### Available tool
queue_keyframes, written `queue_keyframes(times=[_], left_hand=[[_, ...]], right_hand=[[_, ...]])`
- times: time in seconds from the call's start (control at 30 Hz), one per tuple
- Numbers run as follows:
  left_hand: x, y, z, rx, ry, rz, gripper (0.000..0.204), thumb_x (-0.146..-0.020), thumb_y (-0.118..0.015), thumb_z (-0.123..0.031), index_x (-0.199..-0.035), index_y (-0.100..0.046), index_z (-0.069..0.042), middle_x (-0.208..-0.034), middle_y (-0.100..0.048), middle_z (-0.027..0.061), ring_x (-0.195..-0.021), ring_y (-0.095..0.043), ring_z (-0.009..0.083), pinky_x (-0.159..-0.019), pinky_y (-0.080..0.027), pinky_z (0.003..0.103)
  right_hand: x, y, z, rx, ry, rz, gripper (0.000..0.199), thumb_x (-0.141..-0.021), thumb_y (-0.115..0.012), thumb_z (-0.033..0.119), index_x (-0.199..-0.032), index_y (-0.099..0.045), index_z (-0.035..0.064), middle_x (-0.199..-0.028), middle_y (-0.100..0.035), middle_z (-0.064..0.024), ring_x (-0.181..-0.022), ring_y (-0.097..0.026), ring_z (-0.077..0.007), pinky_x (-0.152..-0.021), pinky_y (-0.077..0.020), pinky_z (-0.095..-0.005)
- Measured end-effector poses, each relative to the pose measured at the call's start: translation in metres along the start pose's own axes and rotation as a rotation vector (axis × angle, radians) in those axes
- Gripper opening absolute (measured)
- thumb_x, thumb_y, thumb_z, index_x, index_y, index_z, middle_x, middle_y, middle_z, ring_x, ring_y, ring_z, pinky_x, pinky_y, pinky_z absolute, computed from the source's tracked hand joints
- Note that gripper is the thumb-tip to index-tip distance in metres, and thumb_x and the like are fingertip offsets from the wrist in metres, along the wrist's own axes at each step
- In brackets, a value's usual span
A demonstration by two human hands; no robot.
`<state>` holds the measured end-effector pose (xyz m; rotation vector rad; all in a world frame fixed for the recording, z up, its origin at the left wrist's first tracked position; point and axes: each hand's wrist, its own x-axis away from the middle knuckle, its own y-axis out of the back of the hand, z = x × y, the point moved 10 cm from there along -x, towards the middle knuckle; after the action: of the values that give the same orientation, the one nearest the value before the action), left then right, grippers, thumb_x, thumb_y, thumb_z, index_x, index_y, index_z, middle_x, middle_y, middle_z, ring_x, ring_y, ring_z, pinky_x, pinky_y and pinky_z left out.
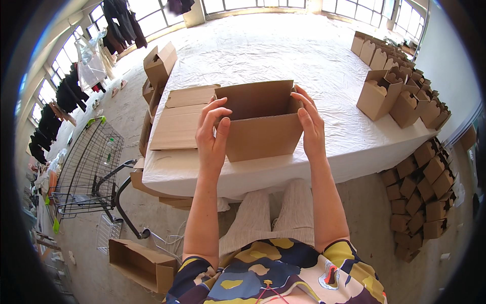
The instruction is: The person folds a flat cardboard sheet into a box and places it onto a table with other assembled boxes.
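Note:
A brown cardboard box (pixel 264 138) stands upright on the white-covered table (pixel 324 142) right in front of me, its top open and its inside in shadow. My left hand (pixel 211 133) is curved around the box's left end, with the thumb by the near upper corner. At the opposite end, my right hand (pixel 311 123) grips the upper edge, thumb towards the near side and fingers further back. The box's floor cannot be seen. Flat folded cardboard (pixel 178 124) lies on the table just left of my left hand.
Finished-looking small boxes (pixel 380 95) stand in rows at the table's right end. More boxes (pixel 417 190) are piled on the floor below. Left are a wire cart (pixel 88 169), an open carton (pixel 143 266) on the floor, cartons (pixel 161 65) along the table edge, and hanging clothes (pixel 71 91).

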<state>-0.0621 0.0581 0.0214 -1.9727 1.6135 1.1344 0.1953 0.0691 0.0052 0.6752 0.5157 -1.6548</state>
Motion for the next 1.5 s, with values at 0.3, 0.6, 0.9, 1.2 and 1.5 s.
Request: queue_keyframes(times=[0.3,0.6,0.9,1.2,1.5], left_hand=[[-0.005,-0.002,0.002,0.108,0.11,0.05,0.028,-0.101,-0.06,-0.026,-0.117,-0.07,-0.006,-0.133,-0.065,0.0092,-0.13,-0.055,0.0229,-0.089,-0.047,0.028],[-0.001,0.003,0.013,0.158,0.076,-0.056,0.046,-0.102,-0.058,-0.027,-0.141,-0.053,-0.003,-0.15,-0.05,0.0151,-0.138,-0.047,0.0285,-0.117,-0.034,0.043],[-0.001,-0.01,0.014,0.172,0.043,0.071,0.043,-0.102,-0.058,-0.035,-0.129,-0.064,-0.002,-0.136,-0.063,0.0151,-0.134,-0.053,0.0285,-0.112,-0.039,0.04],[-0.007,-0.024,0.039,0.084,0.234,0.404,0.045,-0.101,-0.061,-0.041,-0.108,-0.072,0.001,-0.102,-0.072,0.0094,-0.091,-0.063,0.0196,-0.084,-0.05,0.034],[-0.001,-0.015,0.023,0.242,0.228,0.186,0.023,-0.098,-0.067,-0.022,-0.11,-0.069,-0.002,-0.1,-0.071,0.006,-0.095,-0.063,0.0147,-0.084,-0.049,0.028]], right_hand=[[0.005,-0.013,-0.016,-0.256,-0.3,0.085,0.052,-0.105,-0.049,0.04,-0.134,-0.061,-0.0019,-0.136,-0.063,-0.0144,-0.126,-0.058,-0.025,-0.109,-0.0418,-0.0355],[0.004,-0.01,-0.027,-0.083,-0.295,0.133,0.06,-0.104,-0.049,0.051,-0.114,-0.071,-0.0037,-0.111,-0.071,-0.0085,-0.106,-0.063,-0.0173,-0.094,-0.0475,-0.0292],[0.002,-0.013,-0.02,-0.083,-0.262,0.131,0.058,-0.105,-0.049,0.048,-0.108,-0.071,-0.0056,-0.108,-0.07,-0.0084,-0.107,-0.061,-0.0173,-0.093,-0.0469,-0.0295],[0.003,-0.011,-0.028,-0.083,-0.293,0.138,0.056,-0.105,-0.05,0.047,-0.104,-0.072,-0.0047,-0.106,-0.07,-0.0077,-0.108,-0.061,-0.0165,-0.092,-0.0469,-0.03],[0.001,-0.008,-0.023,0.014,-0.243,0.162,0.048,-0.102,-0.055,0.046,-0.105,-0.074,0.0025,-0.108,-0.072,-0.0078,-0.112,-0.061,-0.0205,-0.096,-0.0474,-0.0339]])
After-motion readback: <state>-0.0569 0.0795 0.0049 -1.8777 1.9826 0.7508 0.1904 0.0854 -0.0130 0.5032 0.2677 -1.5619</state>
